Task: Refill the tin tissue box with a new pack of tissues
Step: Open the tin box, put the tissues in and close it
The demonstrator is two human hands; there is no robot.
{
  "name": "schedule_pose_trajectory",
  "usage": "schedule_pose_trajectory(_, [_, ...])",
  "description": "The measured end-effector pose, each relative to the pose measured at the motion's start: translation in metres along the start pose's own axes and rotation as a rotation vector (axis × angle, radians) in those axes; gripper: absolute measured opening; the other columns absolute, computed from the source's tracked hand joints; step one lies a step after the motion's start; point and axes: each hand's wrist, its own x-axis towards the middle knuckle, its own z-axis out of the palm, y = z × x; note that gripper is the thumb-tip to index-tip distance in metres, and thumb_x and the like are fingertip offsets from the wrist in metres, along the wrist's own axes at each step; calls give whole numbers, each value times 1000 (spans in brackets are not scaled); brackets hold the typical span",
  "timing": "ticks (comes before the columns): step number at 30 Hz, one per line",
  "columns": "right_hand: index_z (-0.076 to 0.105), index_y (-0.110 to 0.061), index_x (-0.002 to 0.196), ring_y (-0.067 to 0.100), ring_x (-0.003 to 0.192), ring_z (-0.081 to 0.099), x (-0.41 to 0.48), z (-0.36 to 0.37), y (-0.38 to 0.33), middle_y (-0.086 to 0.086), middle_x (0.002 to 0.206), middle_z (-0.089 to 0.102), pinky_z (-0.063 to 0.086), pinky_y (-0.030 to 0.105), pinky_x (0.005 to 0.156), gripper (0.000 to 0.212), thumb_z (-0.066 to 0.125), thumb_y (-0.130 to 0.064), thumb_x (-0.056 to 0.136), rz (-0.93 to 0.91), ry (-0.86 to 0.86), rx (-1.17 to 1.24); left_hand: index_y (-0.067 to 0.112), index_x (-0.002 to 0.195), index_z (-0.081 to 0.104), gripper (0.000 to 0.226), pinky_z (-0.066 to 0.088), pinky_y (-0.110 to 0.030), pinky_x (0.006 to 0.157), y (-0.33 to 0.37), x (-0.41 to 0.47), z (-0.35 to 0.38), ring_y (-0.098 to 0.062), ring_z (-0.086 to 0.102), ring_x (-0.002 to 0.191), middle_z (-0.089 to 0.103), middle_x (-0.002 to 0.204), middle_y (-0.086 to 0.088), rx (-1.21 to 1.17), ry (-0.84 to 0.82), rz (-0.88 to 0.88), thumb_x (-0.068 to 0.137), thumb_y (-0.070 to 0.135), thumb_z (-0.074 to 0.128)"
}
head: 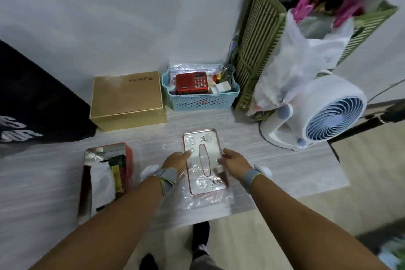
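The tin lid (200,183), silver with a pink rim and a long slot, lies flat on the table with its inner side up, on a crumpled clear plastic wrapper (210,200). My left hand (176,162) has its fingers on the lid's left edge. My right hand (233,163) has curled fingers on the right edge, so both hands grip the lid. To the left stands the open red tin box (129,153). Inside it lies a white tissue pack (102,179) with a yellow and green label.
A gold cardboard box (127,96) and a blue basket (201,100) holding a red radio (191,82) stand against the wall. A white fan (328,116), a white plastic bag (300,61) and a green slatted basket (258,39) are at the right. A black bag (32,98) lies at the left.
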Motion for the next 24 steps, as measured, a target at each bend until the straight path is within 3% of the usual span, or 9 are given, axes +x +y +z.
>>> schedule_pose_trajectory(3, [48,-6,142,27,125,56,6,-2,1,11,137,59,41,34,108,59,67,-14,87,-9,-6,-27,3,126,58,63,52,-41,95,8,-1,6,-33,61,112,62,125,-14,-36,-6,-43,91,56,51])
schedule_pose_trajectory(6, [47,-7,143,30,110,65,12,-1,2,9,126,65,49,40,102,63,69,-14,85,-8,15,19,11,111,56,37,52,-24,57,16,-13,7,-17,58,77,59,88,-2,-173,11,-109,95,44,53])
schedule_pose_trajectory(7, [46,-5,143,31,101,68,12,-2,0,9,118,67,53,43,98,63,69,-13,85,0,13,39,9,107,56,35,49,-24,55,18,-18,4,-15,54,70,56,82,-1,-215,9,-129,95,42,55])
schedule_pose_trajectory(9, [48,0,140,28,85,67,8,-1,-5,9,103,67,57,39,84,56,66,-9,87,11,0,90,1,109,62,45,51,-33,62,19,-25,-1,-23,59,73,63,87,-9,-307,-9,-153,92,42,60])
schedule_pose_trajectory(11, [53,5,132,24,81,59,-1,-1,-15,16,99,66,47,30,73,45,63,-7,89,24,-7,108,0,113,62,46,54,-38,66,20,-32,-11,-30,62,80,65,102,-17,-335,-4,-140,91,40,62])
schedule_pose_trajectory(15, [62,6,118,14,62,50,-19,4,-46,14,85,59,41,16,51,28,56,0,92,3,-53,215,11,97,67,8,58,-45,84,21,-46,-34,-28,60,85,63,96,-14,-287,25,-33,90,14,63])
schedule_pose_trajectory(17, [66,4,115,13,54,46,-32,16,-68,11,73,55,37,9,39,27,52,5,92,3,-105,296,10,90,67,11,59,-40,71,16,-57,-54,-27,61,76,63,86,-13,-266,79,9,90,2,59])
schedule_pose_trajectory(20, [70,-8,103,16,58,52,-45,42,-96,7,77,61,42,19,51,18,56,-9,92,-42,-131,391,15,84,70,19,56,-31,51,5,-70,-91,-22,62,61,66,82,-13,-281,137,119,89,0,60])
schedule_pose_trajectory(24, [68,-11,92,22,69,62,-57,73,-126,7,77,67,47,34,71,26,51,-30,97,-83,-115,559,26,82,73,26,62,-44,75,-7,-87,-141,-25,69,76,74,89,-9,-234,258,308,84,1,66])
